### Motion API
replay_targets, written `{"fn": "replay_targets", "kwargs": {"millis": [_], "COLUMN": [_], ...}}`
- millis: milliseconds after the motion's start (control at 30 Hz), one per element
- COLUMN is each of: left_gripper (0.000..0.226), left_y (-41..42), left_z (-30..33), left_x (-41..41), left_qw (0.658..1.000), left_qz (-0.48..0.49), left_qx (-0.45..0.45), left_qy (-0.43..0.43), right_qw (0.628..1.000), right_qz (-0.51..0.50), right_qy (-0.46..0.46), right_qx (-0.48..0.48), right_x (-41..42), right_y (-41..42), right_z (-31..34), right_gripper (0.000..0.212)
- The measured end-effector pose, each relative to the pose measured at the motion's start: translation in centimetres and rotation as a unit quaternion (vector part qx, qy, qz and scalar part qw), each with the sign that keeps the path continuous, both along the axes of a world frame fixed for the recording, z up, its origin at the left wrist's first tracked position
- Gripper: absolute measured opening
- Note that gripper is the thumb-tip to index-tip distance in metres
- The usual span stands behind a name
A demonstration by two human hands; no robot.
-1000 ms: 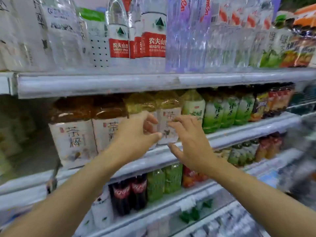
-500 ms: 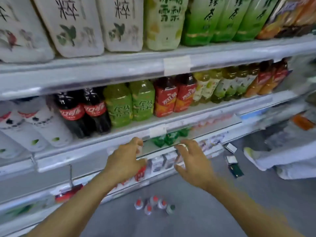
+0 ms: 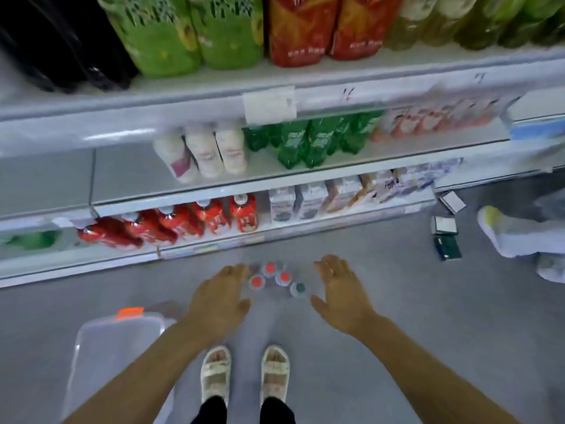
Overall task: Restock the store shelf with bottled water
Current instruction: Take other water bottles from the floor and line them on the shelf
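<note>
judged heavy, smooth and slippery: water bottles point(image 3: 276, 280) upright on floor point(image 3: 397, 301), best gripped around bodies; left hand point(image 3: 221, 296) and right hand point(image 3: 344, 296) spread, empty, flanking.

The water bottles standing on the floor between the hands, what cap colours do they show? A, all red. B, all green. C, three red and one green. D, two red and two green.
C: the water bottles show three red caps and one dark green cap, the one nearest the right hand.
</note>
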State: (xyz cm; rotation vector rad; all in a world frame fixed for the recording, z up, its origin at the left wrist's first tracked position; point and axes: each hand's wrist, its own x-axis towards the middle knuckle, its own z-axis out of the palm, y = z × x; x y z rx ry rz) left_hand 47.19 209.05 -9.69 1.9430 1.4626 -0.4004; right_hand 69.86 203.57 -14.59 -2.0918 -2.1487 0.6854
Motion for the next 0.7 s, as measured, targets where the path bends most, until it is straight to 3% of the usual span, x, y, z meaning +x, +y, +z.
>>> {"fn": "replay_targets", "kwargs": {"millis": [300,533,700], "left_gripper": [0.051,0.052,0.051], "left_y": [-0.4,1.4,2.9], "left_z": [-14.3,-25.9,-33.3], "left_x": [-0.2,0.7,1.0], "left_qw": [1.0,0.998,0.997], "left_qz": [-0.012,-0.064,-0.063], "left_qx": [-0.024,-0.02,0.031], "left_qy": [0.015,0.008,-0.009], "right_qw": [0.993,0.987,0.981], "right_qz": [-0.041,-0.07,-0.085], "right_qy": [0.037,0.014,-0.019], "right_qx": [-0.107,-0.144,-0.171], "right_x": [-3.0,-4.2,-3.2], "right_y": [0.0,1.8,4.1], "right_z": [-14.9,-27.1,-34.8], "right_gripper": [0.057,0.062,0.069]}}
